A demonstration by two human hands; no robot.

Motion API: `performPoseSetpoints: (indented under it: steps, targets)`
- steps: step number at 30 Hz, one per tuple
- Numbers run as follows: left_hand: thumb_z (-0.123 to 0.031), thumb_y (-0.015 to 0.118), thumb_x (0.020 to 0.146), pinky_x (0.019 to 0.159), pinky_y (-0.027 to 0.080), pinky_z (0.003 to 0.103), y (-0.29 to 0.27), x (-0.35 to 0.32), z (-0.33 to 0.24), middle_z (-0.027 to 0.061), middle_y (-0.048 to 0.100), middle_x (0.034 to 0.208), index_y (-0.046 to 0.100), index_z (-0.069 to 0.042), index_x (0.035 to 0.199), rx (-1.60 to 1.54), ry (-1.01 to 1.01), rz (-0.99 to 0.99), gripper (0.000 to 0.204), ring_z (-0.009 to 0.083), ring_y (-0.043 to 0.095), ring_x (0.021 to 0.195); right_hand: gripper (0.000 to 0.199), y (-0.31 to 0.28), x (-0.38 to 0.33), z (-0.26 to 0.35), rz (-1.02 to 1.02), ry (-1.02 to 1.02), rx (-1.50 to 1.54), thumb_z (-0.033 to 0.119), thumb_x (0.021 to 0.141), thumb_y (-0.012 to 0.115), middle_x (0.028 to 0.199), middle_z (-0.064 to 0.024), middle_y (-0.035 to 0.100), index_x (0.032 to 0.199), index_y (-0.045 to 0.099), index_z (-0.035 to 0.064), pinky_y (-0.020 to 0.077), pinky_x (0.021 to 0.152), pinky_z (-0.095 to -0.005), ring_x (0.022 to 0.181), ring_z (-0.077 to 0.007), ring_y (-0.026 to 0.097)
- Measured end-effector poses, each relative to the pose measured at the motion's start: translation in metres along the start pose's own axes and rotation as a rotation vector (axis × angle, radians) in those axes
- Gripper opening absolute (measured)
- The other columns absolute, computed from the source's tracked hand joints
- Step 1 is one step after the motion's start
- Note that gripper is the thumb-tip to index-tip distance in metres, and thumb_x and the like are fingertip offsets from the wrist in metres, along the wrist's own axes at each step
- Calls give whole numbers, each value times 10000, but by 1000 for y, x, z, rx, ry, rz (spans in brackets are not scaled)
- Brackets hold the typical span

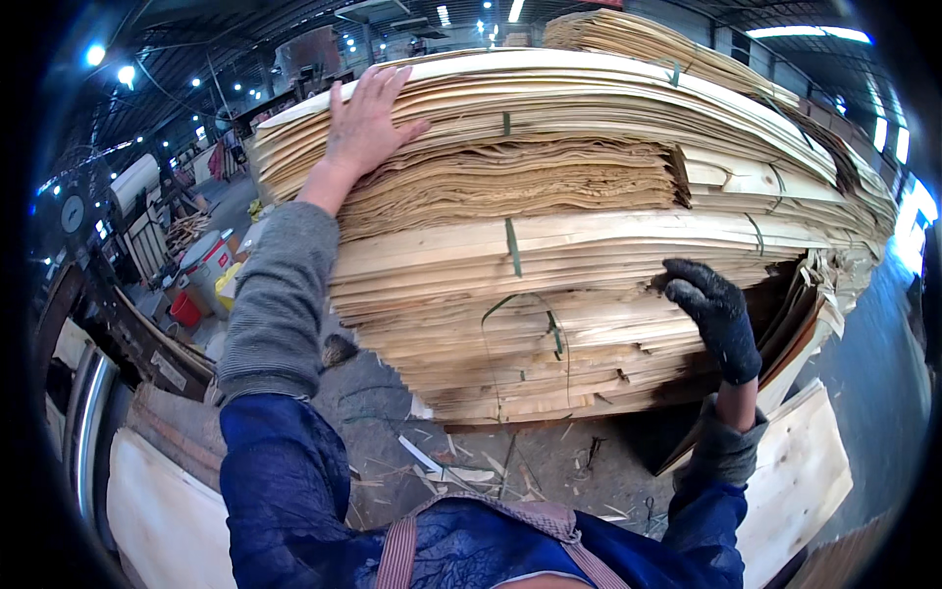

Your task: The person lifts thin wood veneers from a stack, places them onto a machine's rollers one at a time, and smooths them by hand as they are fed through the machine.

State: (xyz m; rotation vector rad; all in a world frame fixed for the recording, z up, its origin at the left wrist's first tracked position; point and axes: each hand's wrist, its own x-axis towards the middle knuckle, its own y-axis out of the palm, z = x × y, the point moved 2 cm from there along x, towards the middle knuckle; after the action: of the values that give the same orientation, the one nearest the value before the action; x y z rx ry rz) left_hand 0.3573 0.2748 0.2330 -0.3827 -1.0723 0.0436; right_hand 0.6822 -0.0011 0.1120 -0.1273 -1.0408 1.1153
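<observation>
A tall stack of thin wood veneer sheets (589, 196), tied in bundles with green straps, fills the middle of the view. My left hand (365, 120), bare, lies flat with fingers spread against the stack's upper left edge. My right hand (718, 312), in a black glove, grips the sheet ends at the lower right of the stack, its fingers curled into a gap between sheets. Both forearms wear grey sleeves over blue.
Wood scraps and splinters litter the dark floor (491, 461) below the stack. A pale board (800, 481) leans at the lower right. A red bucket (184, 309) and a grey bin (206, 260) stand at the left, by machinery. Another veneer stack (638, 39) rises behind.
</observation>
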Motion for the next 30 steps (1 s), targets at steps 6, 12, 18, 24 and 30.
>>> performPoseSetpoints:
  steps: [6, 12, 18, 24, 30]
  targets:
    - [-551, 488, 771, 953, 326, 472, -3, 15, 5, 38, 512, 1160, 415, -166, 1254, -72, 173, -132, 622, 207, 495, 1063, 260, -24, 89, -27, -112, -246, -73, 106, 827, 575, 1078, -115, 589, 1083, 575, 59, 488, 804, -295, 958, -206, 591]
    - [-523, 513, 775, 865, 409, 343, -13, 36, 27, 63, 544, 1100, 479, -143, 1183, -62, 263, -153, 558, 231, 543, 960, 398, -30, 180, 1, -406, -667, -365, 179, 792, 632, 1138, -130, 559, 1158, 525, 64, 387, 941, -349, 1071, -240, 530]
    - [-476, 521, 804, 850, 426, 365, 1, 30, 22, 66, 535, 1095, 478, -125, 1189, -286, 253, -70, 523, 280, 539, 933, 515, -12, 239, -29, -388, -813, -558, 279, 737, 682, 1177, -114, 533, 1185, 503, 99, 372, 942, -376, 1111, -268, 479]
    - [-401, 523, 828, 792, 482, 370, -7, 50, 35, 66, 559, 1059, 469, -176, 1208, -276, 272, -59, 445, 258, 577, 930, 489, -18, 258, -25, -385, -781, -699, 283, 738, 673, 1165, -124, 536, 1165, 522, 98, 376, 928, -370, 1083, -292, 489]
    - [-495, 435, 842, 778, 503, 339, -5, 79, 54, 13, 563, 1092, 468, -216, 1201, -74, 245, -86, 455, 225, 587, 921, 516, -27, 279, -13, -402, -790, -733, 266, 758, 649, 1130, -151, 543, 1213, 472, 101, 387, 918, -395, 1063, -309, 501]
